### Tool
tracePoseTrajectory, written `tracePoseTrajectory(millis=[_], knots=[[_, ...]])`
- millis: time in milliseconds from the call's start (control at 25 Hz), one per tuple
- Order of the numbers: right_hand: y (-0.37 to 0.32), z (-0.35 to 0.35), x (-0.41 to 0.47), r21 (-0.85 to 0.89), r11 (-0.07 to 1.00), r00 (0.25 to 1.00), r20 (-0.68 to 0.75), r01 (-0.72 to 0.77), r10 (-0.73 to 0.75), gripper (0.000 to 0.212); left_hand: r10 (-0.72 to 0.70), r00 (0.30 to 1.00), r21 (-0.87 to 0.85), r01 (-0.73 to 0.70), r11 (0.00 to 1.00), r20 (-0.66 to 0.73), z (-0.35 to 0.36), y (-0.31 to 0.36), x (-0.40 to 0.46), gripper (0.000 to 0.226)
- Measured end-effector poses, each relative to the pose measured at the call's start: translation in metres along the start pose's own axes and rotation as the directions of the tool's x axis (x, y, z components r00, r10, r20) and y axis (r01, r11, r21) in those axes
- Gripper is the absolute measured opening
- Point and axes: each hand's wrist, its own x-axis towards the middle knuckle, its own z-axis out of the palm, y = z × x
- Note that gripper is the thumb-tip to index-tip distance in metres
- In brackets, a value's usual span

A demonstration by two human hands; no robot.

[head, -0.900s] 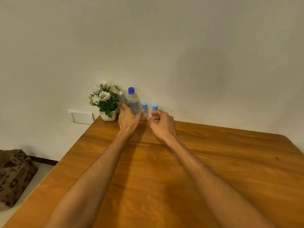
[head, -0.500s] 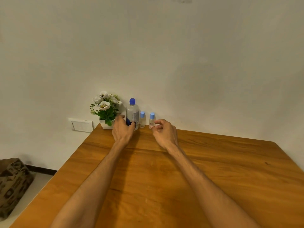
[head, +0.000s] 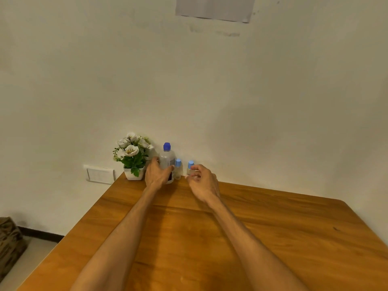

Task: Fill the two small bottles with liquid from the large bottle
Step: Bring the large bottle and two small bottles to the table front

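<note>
A large clear bottle (head: 167, 156) with a dark blue cap stands at the far edge of the wooden table (head: 273, 238), against the wall. My left hand (head: 156, 173) is wrapped around its lower body. Just right of it stands a small clear bottle (head: 178, 169) with a light blue cap, untouched. A second small bottle (head: 190, 168) with a light blue cap is pinched between the thumb and fingers of my right hand (head: 202, 181); its lower part is hidden by the fingers.
A white pot of artificial white flowers (head: 132, 158) stands left of the large bottle at the table's far corner. A wall switch plate (head: 100, 175) sits beyond the table's left edge. A patterned bag (head: 10, 240) lies on the floor at far left.
My left hand has closed around the large bottle's body. My right hand's fingers have closed on the right small bottle. The camera has tilted up, so everything sits lower in view.
</note>
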Motion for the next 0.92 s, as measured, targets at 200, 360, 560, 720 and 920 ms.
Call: tracePoseTrajectory(millis=[200, 360, 560, 720, 920], knots=[[-0.047, 0.051, 0.052, -0.04, 0.998, 0.998, 0.04, 0.048, -0.046, 0.068, 0.033, 0.999, 0.005, -0.034, 0.999, 0.04, 0.003, -0.03, 0.008, 0.071], [-0.055, 0.068, 0.083, -0.229, 0.968, 0.995, 0.001, 0.098, -0.1, 0.071, 0.093, 0.993, -0.038, -0.09, 0.995, 0.079, 0.008, -0.04, 0.021, 0.071], [-0.039, 0.077, 0.079, -0.273, 0.957, 0.995, 0.007, 0.102, -0.104, 0.068, 0.147, 0.988, -0.13, -0.14, 0.982, 0.041, -0.003, -0.038, -0.003, 0.044], [-0.022, 0.054, 0.031, -0.133, 0.989, 0.998, 0.011, 0.068, -0.068, 0.075, 0.191, 0.98, -0.136, -0.182, 0.974, 0.057, -0.022, -0.036, -0.059, 0.053], [0.02, -0.019, -0.071, 0.06, 0.998, 0.999, -0.042, -0.026, 0.029, 0.065, 0.254, 0.951, -0.228, -0.211, 0.95, 0.176, -0.017, -0.002, -0.182, 0.06]])
